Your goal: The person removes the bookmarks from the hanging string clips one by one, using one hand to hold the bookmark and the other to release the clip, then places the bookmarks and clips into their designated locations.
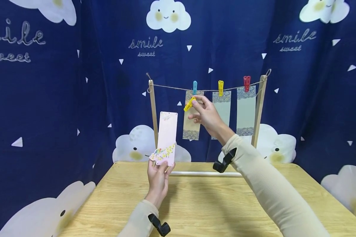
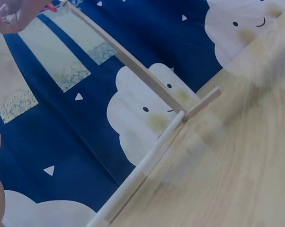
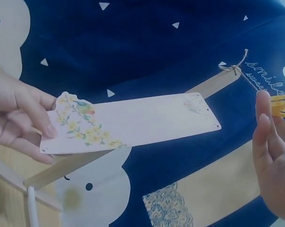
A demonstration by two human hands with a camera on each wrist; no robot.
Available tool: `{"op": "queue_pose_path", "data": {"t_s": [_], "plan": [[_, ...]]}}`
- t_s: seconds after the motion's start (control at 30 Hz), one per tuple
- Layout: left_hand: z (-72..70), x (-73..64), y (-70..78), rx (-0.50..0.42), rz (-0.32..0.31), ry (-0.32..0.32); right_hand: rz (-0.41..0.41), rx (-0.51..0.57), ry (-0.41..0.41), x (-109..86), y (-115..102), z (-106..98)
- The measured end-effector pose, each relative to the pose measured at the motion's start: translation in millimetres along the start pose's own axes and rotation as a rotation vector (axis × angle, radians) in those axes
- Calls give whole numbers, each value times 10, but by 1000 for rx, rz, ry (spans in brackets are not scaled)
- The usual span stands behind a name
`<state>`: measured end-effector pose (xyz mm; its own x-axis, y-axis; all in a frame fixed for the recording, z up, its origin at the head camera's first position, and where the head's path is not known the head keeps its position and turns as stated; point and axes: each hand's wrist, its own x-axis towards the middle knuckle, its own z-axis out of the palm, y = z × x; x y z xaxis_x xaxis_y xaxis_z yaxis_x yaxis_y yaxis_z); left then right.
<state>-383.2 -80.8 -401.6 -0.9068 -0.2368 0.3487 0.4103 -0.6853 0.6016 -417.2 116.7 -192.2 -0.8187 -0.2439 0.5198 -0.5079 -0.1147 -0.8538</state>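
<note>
My left hand (image 1: pixel 158 179) grips the bottom end of a pale pink card (image 1: pixel 167 131), thumb across its front. Yellow flowers and a small bird decorate the card's lower part, as the right wrist view (image 3: pixel 142 120) also shows. Held upright, it stands left of the hanging cards. Between thumb and fingers my right hand (image 1: pixel 207 115) pinches a yellow clothespin (image 1: pixel 190 104), in front of the beige card (image 1: pixel 191 125) with lace-patterned ends. That card hangs from the string (image 1: pixel 172 87) by a blue clothespin (image 1: pixel 194 87).
Two pale green cards (image 1: pixel 245 112) hang further right, under a yellow clothespin (image 1: pixel 221 88) and a red clothespin (image 1: pixel 247 84). Wooden posts (image 1: pixel 153 112) carry the string at both ends. A white bar (image 1: pixel 195 173) runs low across the wooden table (image 1: pixel 201 197). Behind hangs a dark blue curtain (image 1: pixel 112 49).
</note>
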Motion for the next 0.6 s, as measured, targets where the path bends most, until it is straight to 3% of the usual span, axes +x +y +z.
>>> {"op": "queue_pose_path", "data": {"t_s": [0.33,0.6], "plan": [[-143,-122,-11,53,-19,-9,-5,-62,-14,-159,111,-238],[-257,-189,71,92,-15,-4,6,-103,-26,-283,236,-345]]}}
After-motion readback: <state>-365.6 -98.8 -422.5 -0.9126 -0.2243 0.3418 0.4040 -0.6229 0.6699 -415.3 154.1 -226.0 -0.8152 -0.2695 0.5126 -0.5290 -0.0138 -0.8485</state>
